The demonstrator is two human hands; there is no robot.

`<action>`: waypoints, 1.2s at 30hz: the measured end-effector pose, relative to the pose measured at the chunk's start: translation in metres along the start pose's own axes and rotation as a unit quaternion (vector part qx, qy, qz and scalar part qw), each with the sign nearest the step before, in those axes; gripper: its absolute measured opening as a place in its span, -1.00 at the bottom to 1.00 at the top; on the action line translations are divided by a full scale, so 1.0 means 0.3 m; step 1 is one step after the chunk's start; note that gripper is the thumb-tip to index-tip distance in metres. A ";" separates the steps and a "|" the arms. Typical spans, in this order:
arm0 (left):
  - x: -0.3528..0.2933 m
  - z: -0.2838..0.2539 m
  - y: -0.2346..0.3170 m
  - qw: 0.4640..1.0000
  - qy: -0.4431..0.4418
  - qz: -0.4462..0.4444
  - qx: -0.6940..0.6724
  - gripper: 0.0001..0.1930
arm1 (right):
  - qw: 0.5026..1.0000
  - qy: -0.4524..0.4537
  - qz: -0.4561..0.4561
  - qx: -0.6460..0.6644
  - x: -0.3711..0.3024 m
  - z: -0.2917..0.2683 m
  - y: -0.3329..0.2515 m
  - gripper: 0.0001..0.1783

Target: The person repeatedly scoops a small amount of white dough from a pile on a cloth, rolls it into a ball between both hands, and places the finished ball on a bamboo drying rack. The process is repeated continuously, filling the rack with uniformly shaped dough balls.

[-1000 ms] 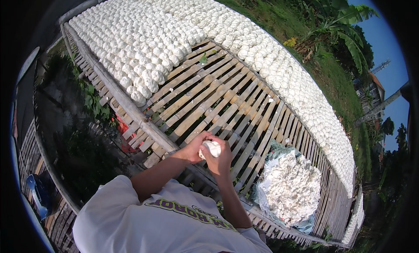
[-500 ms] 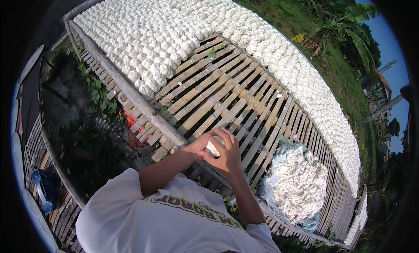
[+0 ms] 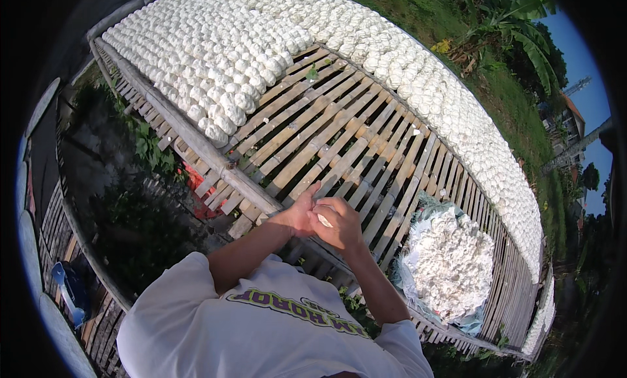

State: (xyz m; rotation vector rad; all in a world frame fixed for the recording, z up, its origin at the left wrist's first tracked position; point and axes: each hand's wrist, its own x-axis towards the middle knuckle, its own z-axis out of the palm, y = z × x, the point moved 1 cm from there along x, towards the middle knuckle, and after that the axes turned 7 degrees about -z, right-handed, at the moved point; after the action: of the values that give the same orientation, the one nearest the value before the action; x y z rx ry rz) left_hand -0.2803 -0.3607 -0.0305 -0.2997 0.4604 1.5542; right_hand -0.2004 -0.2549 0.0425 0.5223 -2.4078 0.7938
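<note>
In front of my chest, my right hand (image 3: 341, 226) is closed around a small lump of white paste (image 3: 323, 220), of which only a bit shows between the fingers. My left hand (image 3: 300, 212) is held against it with the fingers stretched out, its palm turned toward the right hand. To the right, a heap of crumbly white paste (image 3: 447, 264) lies on a pale blue-green plastic sheet (image 3: 471, 324). Rows of rounded white lumps (image 3: 209, 58) cover the far left of the slatted bamboo rack (image 3: 339, 126).
A bamboo pole (image 3: 245, 185) edges the rack on my side. Beyond it, a long strip of packed white lumps (image 3: 450, 113) curves along the far side. A blue object (image 3: 70, 293) lies at the lower left. Grass (image 3: 503, 110) and banana plants (image 3: 532, 42) stand behind.
My hands have shifted from cupping the lump together. The right fingers now wrap round it, and the left fingers have straightened beside it. The view has moved slightly.
</note>
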 end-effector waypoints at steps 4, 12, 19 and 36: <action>0.028 -0.035 -0.016 0.986 -0.048 0.162 0.011 -0.42 | 0.994 0.053 0.097 -0.016 -0.001 -0.003 0.006 -0.78; 0.018 -0.023 -0.028 0.998 -0.015 0.060 -0.031 -0.31 | 0.999 0.028 0.033 -0.010 0.001 -0.006 -0.009 -0.73; 0.016 -0.021 -0.035 0.994 0.029 0.040 0.097 -0.31 | 0.997 -0.007 -0.076 -0.033 0.012 -0.019 -0.014 -0.70; -0.030 0.027 -0.002 0.998 -0.047 0.017 -0.024 -0.40 | 1.000 0.011 -0.009 0.013 0.023 -0.066 0.003 -0.57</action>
State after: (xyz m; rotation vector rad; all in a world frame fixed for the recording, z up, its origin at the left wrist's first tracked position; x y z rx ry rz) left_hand -0.2785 -0.3649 -0.0194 -0.2551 0.3560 1.6061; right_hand -0.1989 -0.2430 0.0597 0.5412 -2.3731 0.8189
